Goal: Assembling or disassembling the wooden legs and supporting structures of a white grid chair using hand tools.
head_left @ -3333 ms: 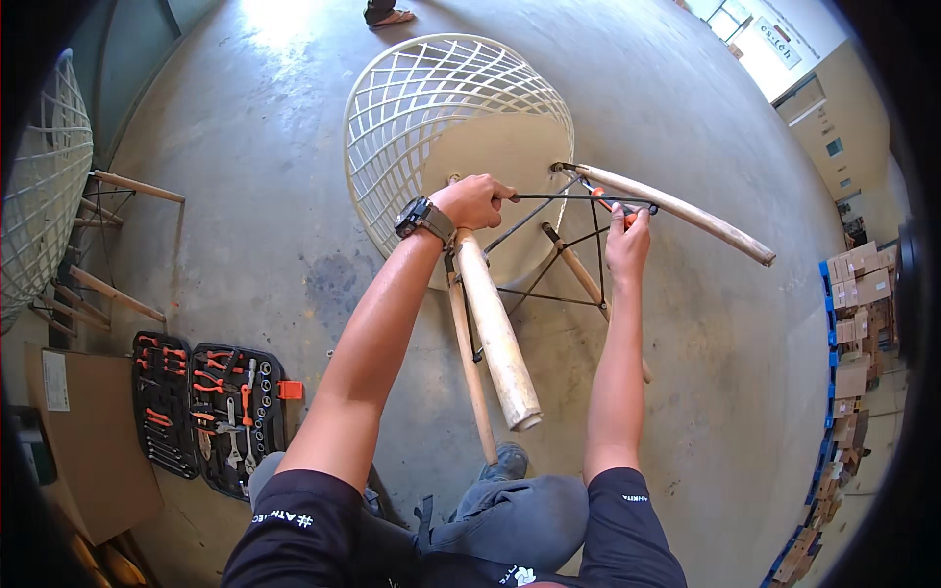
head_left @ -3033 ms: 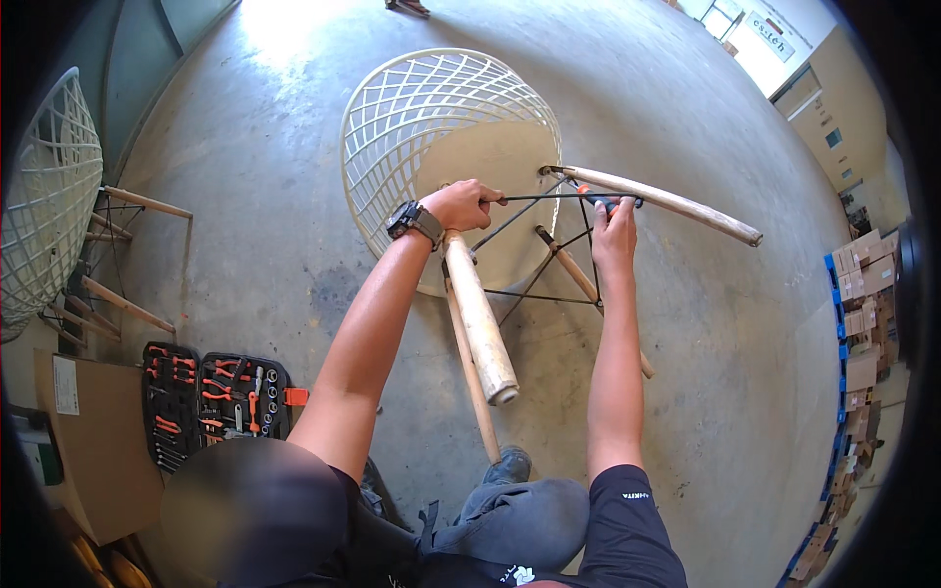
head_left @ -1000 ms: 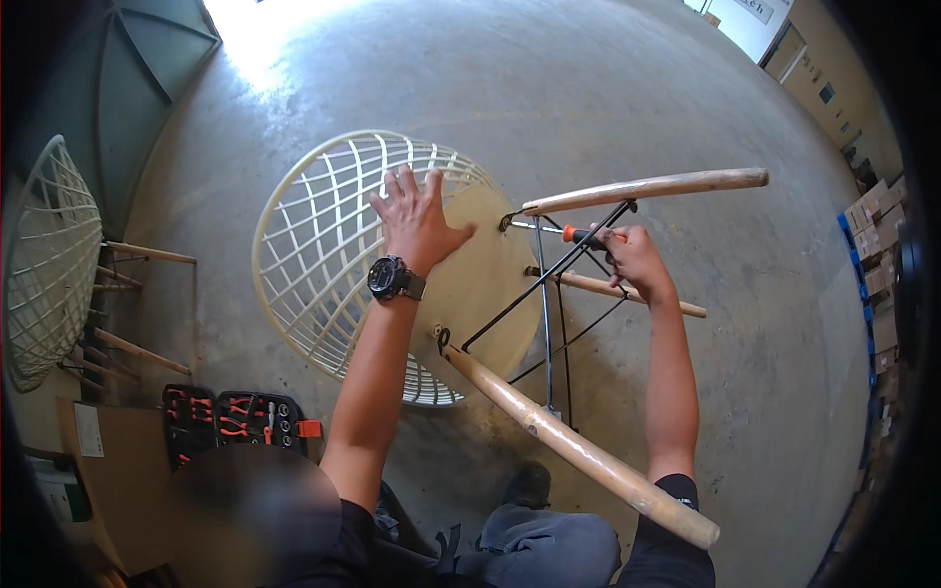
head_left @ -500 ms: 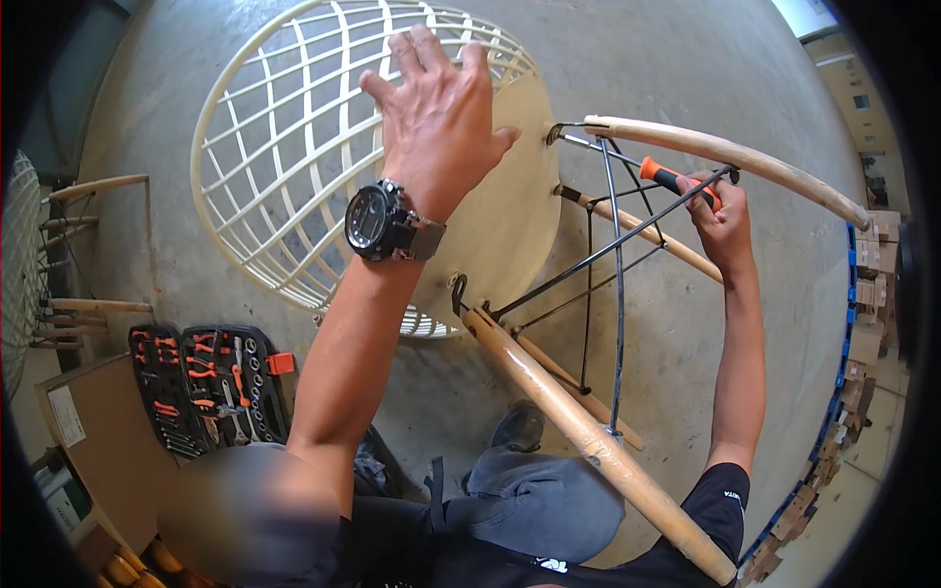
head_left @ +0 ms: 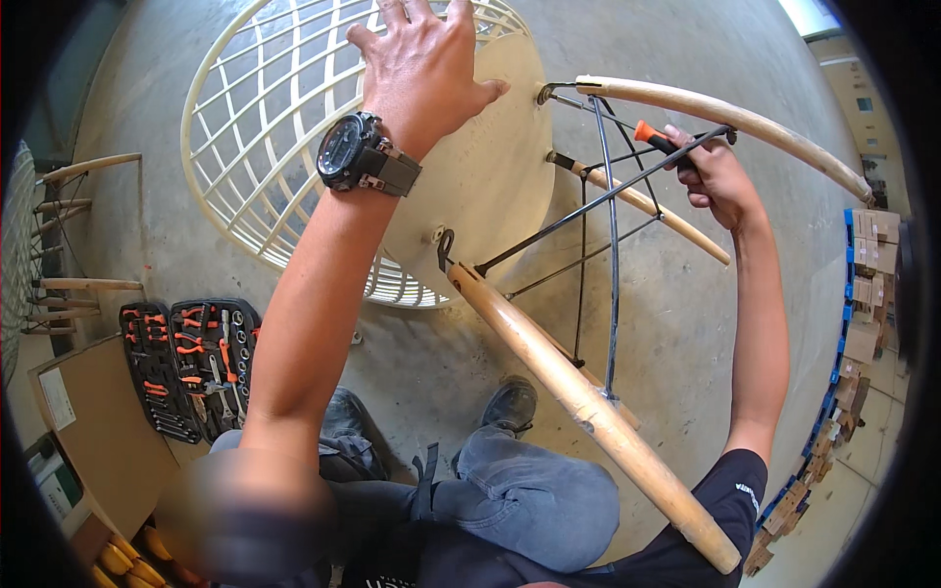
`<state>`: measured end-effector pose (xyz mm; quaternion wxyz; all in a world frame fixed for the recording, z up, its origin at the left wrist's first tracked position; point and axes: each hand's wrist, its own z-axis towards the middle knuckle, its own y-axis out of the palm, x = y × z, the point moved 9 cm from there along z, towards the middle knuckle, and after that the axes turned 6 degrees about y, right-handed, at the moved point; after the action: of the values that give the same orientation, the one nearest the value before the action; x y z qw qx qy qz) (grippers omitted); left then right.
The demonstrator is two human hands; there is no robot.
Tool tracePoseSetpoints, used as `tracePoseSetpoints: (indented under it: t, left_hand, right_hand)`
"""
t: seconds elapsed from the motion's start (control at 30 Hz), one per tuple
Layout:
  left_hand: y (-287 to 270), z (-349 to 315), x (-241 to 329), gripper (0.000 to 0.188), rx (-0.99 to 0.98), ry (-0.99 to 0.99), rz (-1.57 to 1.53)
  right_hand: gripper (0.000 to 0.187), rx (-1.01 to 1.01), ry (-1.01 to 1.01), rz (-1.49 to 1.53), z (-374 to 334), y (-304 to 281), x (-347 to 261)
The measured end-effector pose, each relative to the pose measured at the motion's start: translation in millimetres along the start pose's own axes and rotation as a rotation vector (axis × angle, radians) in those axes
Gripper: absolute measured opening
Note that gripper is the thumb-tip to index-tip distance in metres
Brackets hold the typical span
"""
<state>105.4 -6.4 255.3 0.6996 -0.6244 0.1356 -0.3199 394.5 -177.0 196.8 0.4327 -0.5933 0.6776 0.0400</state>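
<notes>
A cream chair [head_left: 490, 186] with a lattice shell lies tipped, its solid underside facing me. Wooden legs [head_left: 598, 412] joined by black metal struts [head_left: 613, 235] stick out from it. My left hand [head_left: 421, 69], a watch on its wrist, lies spread across the shell where lattice meets solid panel. In my right hand [head_left: 720, 181] is a screwdriver [head_left: 655, 135] with an orange and black handle, gripped behind the struts. Its shaft points toward the metal bracket [head_left: 545, 93] at the upper leg's end; whether the tip sits in a screw is too small to tell.
An unfolded tool case [head_left: 186, 367] with pliers and sockets rests on the floor at left, by a cardboard box [head_left: 98, 421]. Another lattice chair [head_left: 74, 235] lies at far left. Stacked cartons [head_left: 867, 284] line the right. My bent knee [head_left: 578, 510] is beneath the near leg.
The chair appears slightly higher and further left in view. My right hand has turned on the screwdriver, its fingers now showing below the handle. My left hand stays on the shell.
</notes>
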Motion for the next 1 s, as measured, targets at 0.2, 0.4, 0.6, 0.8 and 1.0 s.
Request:
tracePoseSetpoints:
  t: [0.2, 0.4, 0.6, 0.8, 1.0]
  left_hand:
    - [2, 0, 4, 0.09, 0.109, 0.021, 0.064]
    - [12, 4, -1, 0.092, 0.09, 0.025, 0.119]
    - [3, -2, 5, 0.092, 0.152, 0.045, 0.107]
    - [9, 2, 7, 0.089, -0.037, 0.003, 0.041]
    - [4, -2, 10, 0.09, 0.11, -0.001, 0.113]
  right_hand:
    - [0.042, 0.105, -0.426, -0.366, 7, -3, -11]
    - [0.026, 0.364, -1.121, -0.954, -41, 17, -40]
    - [0.032, 0.132, -0.658, -0.404, -9, 7, -7]
    - [0.032, -0.119, -0.035, 0.059, 3, 14, 4]
    - [0.037, 0.046, -0.277, -0.245, 8, 16, -23]
